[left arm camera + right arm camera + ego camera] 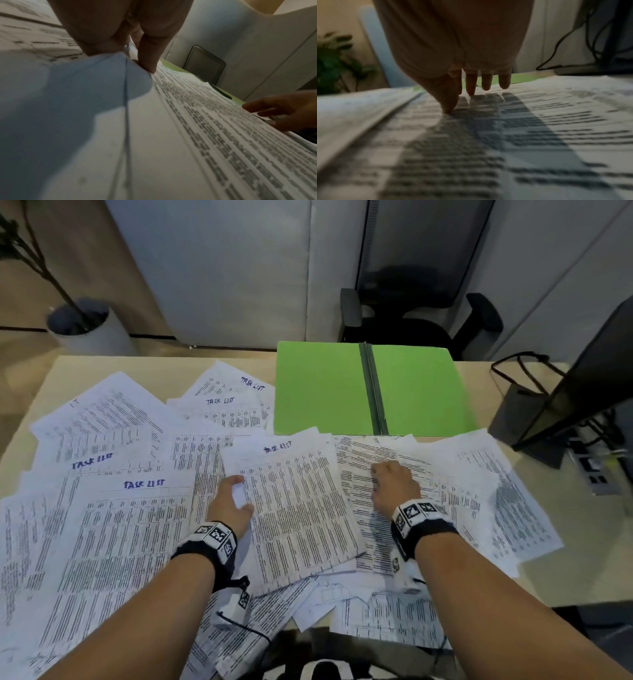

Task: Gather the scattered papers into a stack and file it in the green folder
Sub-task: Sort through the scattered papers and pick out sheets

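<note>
Papers (pixel 137 508) lie scattered on the desk (pixel 582 559) before the open, empty green folder (pixel 322 388); left hand (pixel 229 505) pinches a sheet's edge, right hand (pixel 394 484) apparently presses fingertips (pixel 471 86) down nearby.

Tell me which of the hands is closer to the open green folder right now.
Right. The right hand presses on printed sheets just below the green folder, under its spine. The left hand pinches a sheet's edge farther down and left.
</note>
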